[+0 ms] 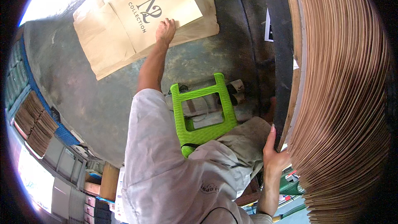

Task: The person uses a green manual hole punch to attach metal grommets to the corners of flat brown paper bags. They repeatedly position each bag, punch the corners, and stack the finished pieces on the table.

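Note:
A large kraft paper bag (120,29) with dark printing lies flat at the far left, on top of more brown paper. My left arm stretches out to it, and my left hand (166,31) is closed with curled fingers at its near right edge; the fingertips are partly hidden. At the right, my right hand (275,155) grips the dark table edge (284,58), thumb lying along it. Its other fingers are hidden beside a tall stack of brown paper bags (340,79), which stands right by that hand.
A bright green plastic stool (230,114) stands on the grey floor (95,108) in front of me. Footwear (236,91) lies just beyond it. Bundled brown paper (35,118) sits on a blue-edged rack at the left. Boxes (101,184) stand at the lower left.

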`<state>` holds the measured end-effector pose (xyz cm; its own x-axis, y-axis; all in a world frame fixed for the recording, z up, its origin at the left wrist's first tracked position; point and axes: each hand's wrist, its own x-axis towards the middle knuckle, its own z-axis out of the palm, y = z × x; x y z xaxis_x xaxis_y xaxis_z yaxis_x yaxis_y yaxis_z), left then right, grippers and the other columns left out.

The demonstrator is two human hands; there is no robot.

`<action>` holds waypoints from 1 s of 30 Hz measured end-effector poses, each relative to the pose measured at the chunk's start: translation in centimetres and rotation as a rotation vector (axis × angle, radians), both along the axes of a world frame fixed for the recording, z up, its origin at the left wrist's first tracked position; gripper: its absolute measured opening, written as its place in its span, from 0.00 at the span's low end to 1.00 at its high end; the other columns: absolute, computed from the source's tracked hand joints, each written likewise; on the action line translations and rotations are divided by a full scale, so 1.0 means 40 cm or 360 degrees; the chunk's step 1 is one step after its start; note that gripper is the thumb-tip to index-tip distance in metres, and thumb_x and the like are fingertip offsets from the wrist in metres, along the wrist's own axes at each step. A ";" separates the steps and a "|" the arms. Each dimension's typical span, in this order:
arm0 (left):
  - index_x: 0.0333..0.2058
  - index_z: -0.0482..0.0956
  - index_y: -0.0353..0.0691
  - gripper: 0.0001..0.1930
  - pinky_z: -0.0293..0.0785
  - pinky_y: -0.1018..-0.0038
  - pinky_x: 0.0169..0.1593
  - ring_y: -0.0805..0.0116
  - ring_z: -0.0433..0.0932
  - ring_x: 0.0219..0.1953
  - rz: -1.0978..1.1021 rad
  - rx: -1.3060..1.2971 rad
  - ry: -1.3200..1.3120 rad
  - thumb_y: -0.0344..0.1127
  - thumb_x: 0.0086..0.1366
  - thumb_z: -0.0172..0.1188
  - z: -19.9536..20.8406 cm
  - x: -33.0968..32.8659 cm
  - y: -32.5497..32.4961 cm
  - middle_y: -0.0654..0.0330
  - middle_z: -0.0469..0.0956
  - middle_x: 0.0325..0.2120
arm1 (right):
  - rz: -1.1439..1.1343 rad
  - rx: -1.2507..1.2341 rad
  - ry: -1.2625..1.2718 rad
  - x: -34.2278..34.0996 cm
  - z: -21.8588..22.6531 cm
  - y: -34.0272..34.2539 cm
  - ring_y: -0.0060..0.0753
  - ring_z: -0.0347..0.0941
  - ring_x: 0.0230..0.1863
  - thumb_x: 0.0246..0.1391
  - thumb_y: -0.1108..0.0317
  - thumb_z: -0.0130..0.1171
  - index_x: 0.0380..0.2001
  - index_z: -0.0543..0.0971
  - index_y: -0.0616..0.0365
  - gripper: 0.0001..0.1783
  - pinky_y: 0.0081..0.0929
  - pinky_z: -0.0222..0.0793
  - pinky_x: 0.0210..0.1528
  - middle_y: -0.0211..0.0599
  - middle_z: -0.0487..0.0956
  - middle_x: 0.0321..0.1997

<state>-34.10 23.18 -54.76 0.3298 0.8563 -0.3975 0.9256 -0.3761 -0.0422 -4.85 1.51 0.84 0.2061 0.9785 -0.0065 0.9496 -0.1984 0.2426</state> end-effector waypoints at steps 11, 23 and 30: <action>0.73 0.56 0.48 0.34 0.72 0.37 0.63 0.44 0.67 0.67 0.0173 0.0155 0.0215 0.38 0.72 0.57 0.108 0.099 -0.009 0.48 0.63 0.69 | -0.0075 -0.0042 0.0092 -0.012 -0.010 -0.026 0.64 0.76 0.59 0.53 0.60 0.76 0.58 0.78 0.71 0.35 0.50 0.70 0.61 0.61 0.79 0.60; 0.74 0.57 0.58 0.47 0.60 0.37 0.70 0.38 0.61 0.70 0.0485 0.0184 -0.0289 0.39 0.58 0.72 0.084 0.069 -0.052 0.51 0.60 0.70 | -0.0066 -0.0026 -0.0013 0.008 -0.013 -0.030 0.65 0.75 0.62 0.52 0.59 0.77 0.60 0.77 0.72 0.38 0.52 0.68 0.64 0.63 0.77 0.62; 0.74 0.56 0.45 0.42 0.59 0.30 0.67 0.39 0.59 0.72 0.0375 0.0125 -0.0117 0.41 0.66 0.65 0.161 0.080 -0.031 0.43 0.59 0.70 | -0.0037 -0.0023 -0.0058 0.004 -0.012 -0.035 0.64 0.75 0.62 0.52 0.59 0.78 0.60 0.76 0.73 0.39 0.52 0.69 0.64 0.63 0.76 0.63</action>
